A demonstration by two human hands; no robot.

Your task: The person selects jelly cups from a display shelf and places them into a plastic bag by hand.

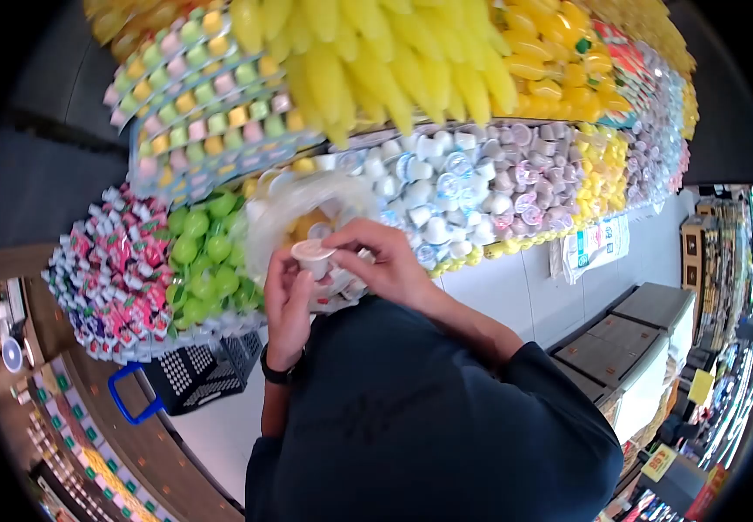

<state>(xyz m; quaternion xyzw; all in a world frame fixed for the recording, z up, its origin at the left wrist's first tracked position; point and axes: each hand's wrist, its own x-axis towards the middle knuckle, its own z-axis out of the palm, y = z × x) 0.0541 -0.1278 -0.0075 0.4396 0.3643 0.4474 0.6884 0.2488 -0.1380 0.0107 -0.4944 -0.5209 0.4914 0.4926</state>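
In front of my chest is a small white jelly cup [311, 261] with a pale pink lid. My left hand [288, 304], a black band on its wrist, is closed around the cup's side. The fingers of my right hand [376, 261] pinch at the lid's right edge; how far the lid has lifted, if at all, I cannot tell. Just behind my hands an open clear plastic bag [265, 213] lies on the display, with yellow-orange pieces inside. My hands cover part of it.
White cups [433, 187] and purple cups [533, 165] fill the display ahead. Green packs [211, 248] and pink-and-white packs [120, 270] lie left; long yellow packs [385, 61] rise behind. A black basket [198, 378] with a blue handle stands at lower left. Grey boxes [611, 344] stand right.
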